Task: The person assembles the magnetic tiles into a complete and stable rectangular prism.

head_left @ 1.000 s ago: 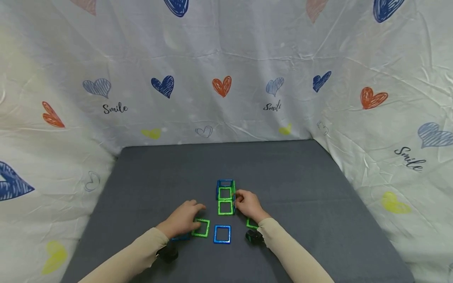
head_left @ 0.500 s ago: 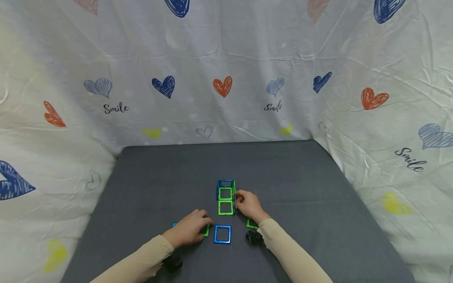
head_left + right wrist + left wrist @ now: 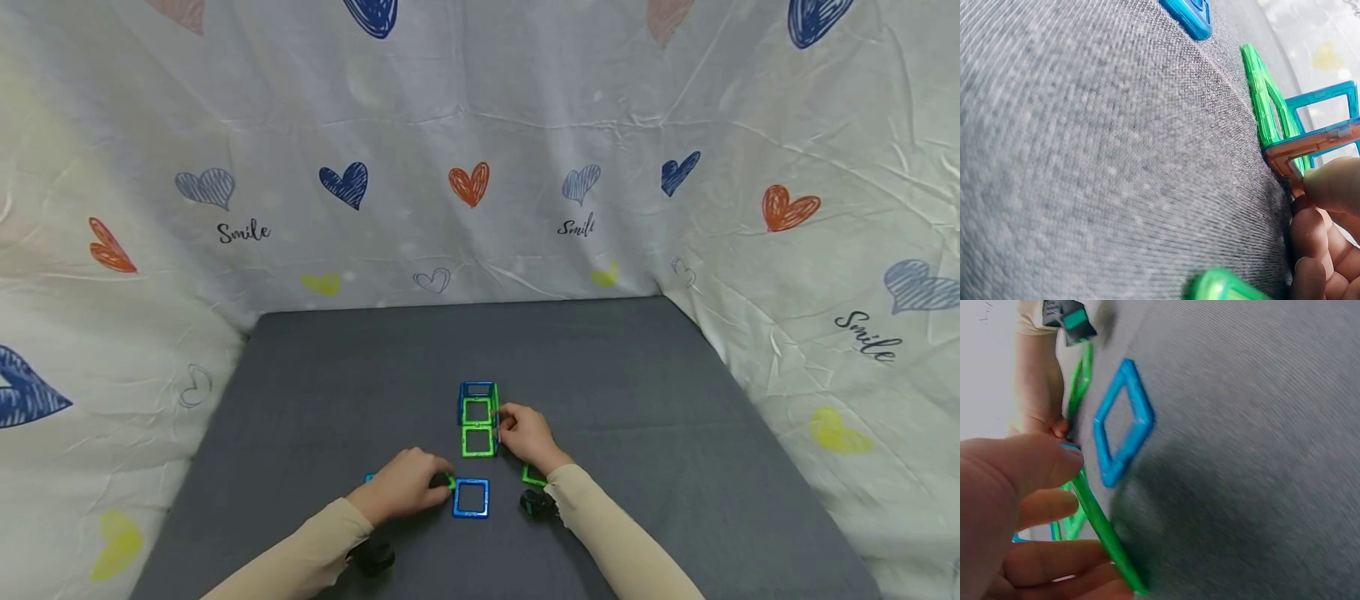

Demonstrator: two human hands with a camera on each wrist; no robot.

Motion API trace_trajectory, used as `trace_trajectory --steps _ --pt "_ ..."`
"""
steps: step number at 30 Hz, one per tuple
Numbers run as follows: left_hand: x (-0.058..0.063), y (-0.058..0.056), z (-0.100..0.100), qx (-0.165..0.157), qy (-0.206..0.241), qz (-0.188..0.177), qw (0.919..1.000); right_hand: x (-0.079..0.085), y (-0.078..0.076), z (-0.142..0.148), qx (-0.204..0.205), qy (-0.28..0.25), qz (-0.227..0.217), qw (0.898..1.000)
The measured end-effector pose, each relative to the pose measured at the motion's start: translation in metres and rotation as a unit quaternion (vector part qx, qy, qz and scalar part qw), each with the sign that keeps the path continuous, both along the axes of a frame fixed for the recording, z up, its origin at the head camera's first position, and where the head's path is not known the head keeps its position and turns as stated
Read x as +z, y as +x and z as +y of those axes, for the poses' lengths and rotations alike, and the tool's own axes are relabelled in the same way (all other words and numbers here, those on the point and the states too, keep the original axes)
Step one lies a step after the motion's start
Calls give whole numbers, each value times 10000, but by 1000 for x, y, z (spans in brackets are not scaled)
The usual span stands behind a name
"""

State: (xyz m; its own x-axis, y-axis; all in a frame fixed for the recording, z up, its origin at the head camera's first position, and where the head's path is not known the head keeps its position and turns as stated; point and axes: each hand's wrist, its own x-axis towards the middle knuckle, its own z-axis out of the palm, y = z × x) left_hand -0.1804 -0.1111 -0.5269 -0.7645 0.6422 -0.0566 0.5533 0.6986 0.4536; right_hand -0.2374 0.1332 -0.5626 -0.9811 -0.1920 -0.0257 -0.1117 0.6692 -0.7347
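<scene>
My left hand (image 3: 408, 485) pinches a green square magnetic tile (image 3: 1107, 534) between thumb and fingers; in the left wrist view it is tilted edge-on. Beside it a blue square tile (image 3: 457, 498) lies flat on the dark cloth. Ahead stands a small structure of blue and green tiles (image 3: 477, 427), with one green tile flat at its near side. At its right side, my right hand (image 3: 528, 435) pinches the edge of an upright blue-edged tile (image 3: 1319, 140) between thumb and fingers. The right fingertips are partly hidden behind that tile.
Another green tile (image 3: 526, 473) lies under the right wrist, partly covered. A blue tile's corner (image 3: 369, 477) shows behind the left hand. Black wrist cameras (image 3: 372, 557) hang close over the dark tabletop (image 3: 360, 367). A white curtain with hearts (image 3: 405, 242) rises behind and beside it.
The left hand has reached right and closed on the green tile, bringing it up against the blue flat tile in the head view. The right hand has stayed at the structure.
</scene>
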Motion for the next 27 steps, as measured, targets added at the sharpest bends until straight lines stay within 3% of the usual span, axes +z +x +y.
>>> trace_trajectory --steps 4,7,11,13,16,19,23,26,27 --pt "5 -1 5 310 508 -294 9978 -1 0 0 -9 3 8 10000" --pt "5 -2 5 624 986 -569 9915 -2 0 1 1 5 17 10000" --pt "4 -4 3 1170 1455 -1163 9755 -2 1 0 29 -23 3 10000" --pt "2 -6 2 1501 1725 -1551 9611 -3 1 0 30 -37 14 10000" --pt "0 -9 2 2090 2277 -2275 9234 -4 0 0 14 -43 51 10000" --pt "-4 -11 2 2690 2944 -2873 8709 -4 0 0 -2 -18 56 10000" --pt "-9 -15 4 3205 3638 -3342 8082 -3 0 0 -6 -29 40 10000" --pt "-13 -17 6 3433 4044 -3608 7671 -3 0 0 -16 -31 24 10000" --pt "-14 -18 7 3476 4143 -3656 7575 -3 0 0 -21 -25 18 10000"
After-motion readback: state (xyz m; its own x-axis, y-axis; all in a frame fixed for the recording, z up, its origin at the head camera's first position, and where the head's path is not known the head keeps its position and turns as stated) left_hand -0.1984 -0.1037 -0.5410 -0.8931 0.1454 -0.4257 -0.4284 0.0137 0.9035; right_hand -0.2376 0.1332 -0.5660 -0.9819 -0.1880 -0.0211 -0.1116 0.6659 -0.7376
